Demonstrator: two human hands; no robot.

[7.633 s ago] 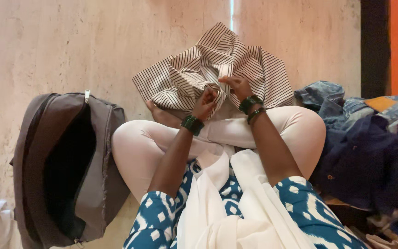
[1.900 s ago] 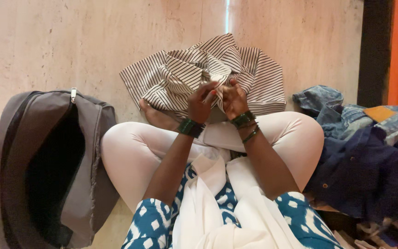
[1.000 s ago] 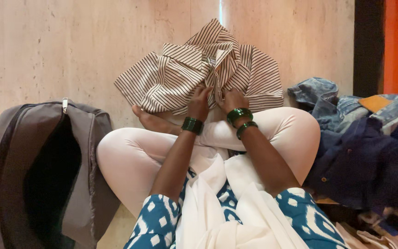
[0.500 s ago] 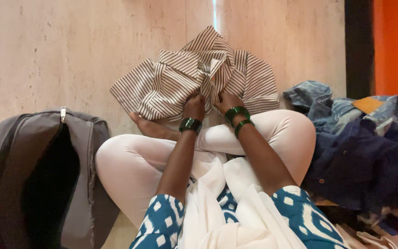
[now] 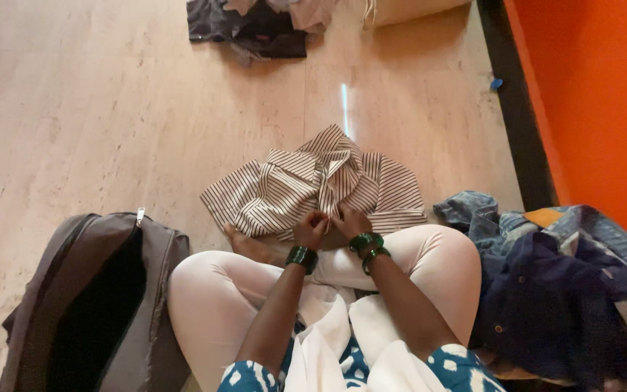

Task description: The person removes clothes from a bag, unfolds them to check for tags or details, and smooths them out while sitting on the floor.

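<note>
The left hand (image 5: 310, 229) and right hand (image 5: 350, 220) both pinch the near edge of the striped shirt (image 5: 313, 185), which lies crumpled on the floor (image 5: 110, 109) past the knees, between the open grey backpack (image 5: 103, 305) on the left and the denim clothes pile (image 5: 567, 283) on the right.

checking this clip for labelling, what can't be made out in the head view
- Fingertips of the left hand and right hand: buried in folds of the black-and-white striped cloth shirt.
- Inside of the open grey fabric backpack: too dark, cut off by the bottom edge.
- Dark clothes heap: cut off by the top edge.
</note>
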